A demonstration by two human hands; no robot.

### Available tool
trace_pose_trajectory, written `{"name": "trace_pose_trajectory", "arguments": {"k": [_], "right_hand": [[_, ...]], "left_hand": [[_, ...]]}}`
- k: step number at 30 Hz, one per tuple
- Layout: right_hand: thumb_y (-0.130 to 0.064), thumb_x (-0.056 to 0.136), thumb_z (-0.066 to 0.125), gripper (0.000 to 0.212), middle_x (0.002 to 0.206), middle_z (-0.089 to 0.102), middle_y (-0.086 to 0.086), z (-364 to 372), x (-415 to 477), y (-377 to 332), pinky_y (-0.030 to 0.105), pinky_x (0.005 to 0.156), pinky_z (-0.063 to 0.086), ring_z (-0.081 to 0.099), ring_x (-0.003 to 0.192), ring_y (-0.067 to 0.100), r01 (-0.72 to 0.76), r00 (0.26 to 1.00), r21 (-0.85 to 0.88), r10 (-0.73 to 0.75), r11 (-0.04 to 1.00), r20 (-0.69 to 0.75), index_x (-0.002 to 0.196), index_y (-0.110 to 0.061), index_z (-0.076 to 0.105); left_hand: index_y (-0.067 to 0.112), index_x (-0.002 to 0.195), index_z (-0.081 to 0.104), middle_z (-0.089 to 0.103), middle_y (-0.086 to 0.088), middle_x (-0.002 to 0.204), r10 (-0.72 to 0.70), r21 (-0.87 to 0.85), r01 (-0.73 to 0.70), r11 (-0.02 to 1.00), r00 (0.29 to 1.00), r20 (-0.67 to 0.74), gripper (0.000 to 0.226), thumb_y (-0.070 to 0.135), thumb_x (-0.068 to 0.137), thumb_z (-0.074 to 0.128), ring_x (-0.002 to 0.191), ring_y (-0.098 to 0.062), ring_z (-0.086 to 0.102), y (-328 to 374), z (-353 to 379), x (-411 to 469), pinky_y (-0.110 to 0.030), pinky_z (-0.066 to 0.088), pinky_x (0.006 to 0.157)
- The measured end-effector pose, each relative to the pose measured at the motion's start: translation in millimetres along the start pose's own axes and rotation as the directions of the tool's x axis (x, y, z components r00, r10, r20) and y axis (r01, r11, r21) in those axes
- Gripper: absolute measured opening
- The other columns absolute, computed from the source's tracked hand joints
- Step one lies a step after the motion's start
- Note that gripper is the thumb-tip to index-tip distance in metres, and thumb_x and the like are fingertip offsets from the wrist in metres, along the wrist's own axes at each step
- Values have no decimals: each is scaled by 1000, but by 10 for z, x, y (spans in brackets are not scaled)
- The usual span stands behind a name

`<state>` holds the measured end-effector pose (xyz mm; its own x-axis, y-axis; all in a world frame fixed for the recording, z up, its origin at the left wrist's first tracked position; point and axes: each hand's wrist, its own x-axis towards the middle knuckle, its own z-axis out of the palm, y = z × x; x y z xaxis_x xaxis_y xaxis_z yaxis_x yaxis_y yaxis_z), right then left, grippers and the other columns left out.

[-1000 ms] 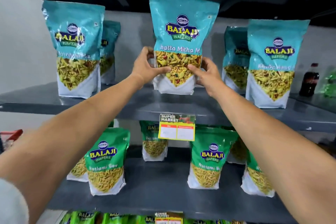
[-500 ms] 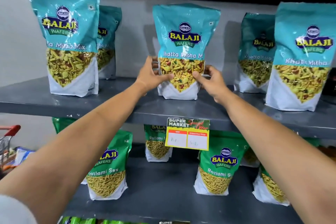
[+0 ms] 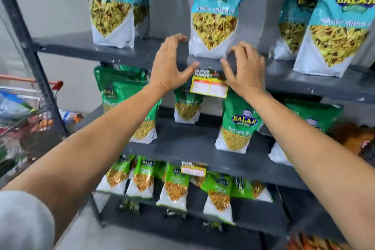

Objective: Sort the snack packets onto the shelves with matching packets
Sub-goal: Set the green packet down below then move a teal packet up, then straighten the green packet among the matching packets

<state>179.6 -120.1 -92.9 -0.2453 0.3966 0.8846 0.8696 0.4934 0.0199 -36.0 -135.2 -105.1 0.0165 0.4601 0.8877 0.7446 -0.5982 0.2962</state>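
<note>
Fingers of left hand and right hand spread wide, empty, just clear of teal packet. Packet upright on top shelf, between matching teal packets. Green packets on shelf below. Yellow price tag between both hands.

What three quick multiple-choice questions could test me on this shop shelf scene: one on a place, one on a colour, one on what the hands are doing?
1. Where does the middle teal packet stand?
A. top visible shelf
B. trolley
C. floor

2. What colour are the packets one shelf below?
A. red
B. green
C. purple

3. What are the left hand and right hand doing?
A. squeezing the packet
B. open, holding nothing
C. holding the price tag

Answers: 1 A, it stands upright on that shelf; 2 B, their fronts are green; 3 B, fingers are spread clear of the packet.
</note>
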Motion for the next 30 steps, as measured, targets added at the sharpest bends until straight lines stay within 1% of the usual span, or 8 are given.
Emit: {"name": "trace_pose_trajectory", "arguments": {"k": [4,7,10,12,15,20,25,30], "right_hand": [[-34,97,39,34,132,56,13,114,-620,-116,56,110,26,53,120,31,121,988,-110,-109,987,108,114,-10,55],[-30,98,39,32,139,52,15,302,-1171,-210,65,113,18,45,132,31,189,976,-131,-171,973,132,118,-10,54],[-32,95,43,38,146,43,19,589,-1690,-331,62,111,27,40,135,36,158,934,-27,-140,987,329,123,-8,51],[-35,91,51,47,146,40,21,839,-1943,-420,55,106,39,42,131,40,39,860,116,-92,992,502,127,-6,49],[-39,83,66,64,146,37,18,1246,-2101,-660,44,105,38,40,131,37,-241,741,225,29,944,671,133,-8,42],[-40,70,81,81,137,41,11,1969,-1904,-1159,43,103,41,45,125,29,-671,622,303,292,677,726,133,-13,38],[-27,62,88,92,141,40,12,2632,-1564,-1415,38,104,39,43,128,26,-812,534,347,358,470,765,135,-14,35],[-23,58,88,97,137,51,8,2996,-1463,-1566,43,105,43,49,123,22,-858,472,343,321,383,821,137,-20,30]], "left_hand": [[4,122,53,57,-14,122,-59,18,58,998,997,42,54,38,82,68,115,-28,54,-57,-70,-663,-40,43,102],[8,125,52,54,-12,124,-148,17,147,989,983,106,58,42,81,69,118,-25,49,-234,-81,-1250,-29,38,105],[8,128,48,53,-12,125,-288,6,293,956,935,208,66,43,78,73,119,-23,48,-545,-60,-1828,-21,32,104],[5,131,44,51,-13,127,-415,-12,431,902,877,241,76,41,73,78,121,-24,48,-815,-53,-2072,-22,33,105],[3,135,38,48,-14,132,-625,-55,643,764,758,185,90,39,66,84,125,-24,47,-1316,-107,-2171,-31,35,110],[2,142,27,36,-15,143,-707,-39,731,681,670,226,102,27,65,88,133,-22,35,-2169,-229,-1988,-18,24,109],[12,146,21,43,-7,140,-717,-53,815,577,537,444,105,17,65,88,126,-18,43,-2653,-134,-1960,-31,36,108],[21,153,12,34,-4,156,-745,-49,866,497,455,488,142,57,39,90,142,-23,36,-2851,62,-2030,-46,30,118]]}}
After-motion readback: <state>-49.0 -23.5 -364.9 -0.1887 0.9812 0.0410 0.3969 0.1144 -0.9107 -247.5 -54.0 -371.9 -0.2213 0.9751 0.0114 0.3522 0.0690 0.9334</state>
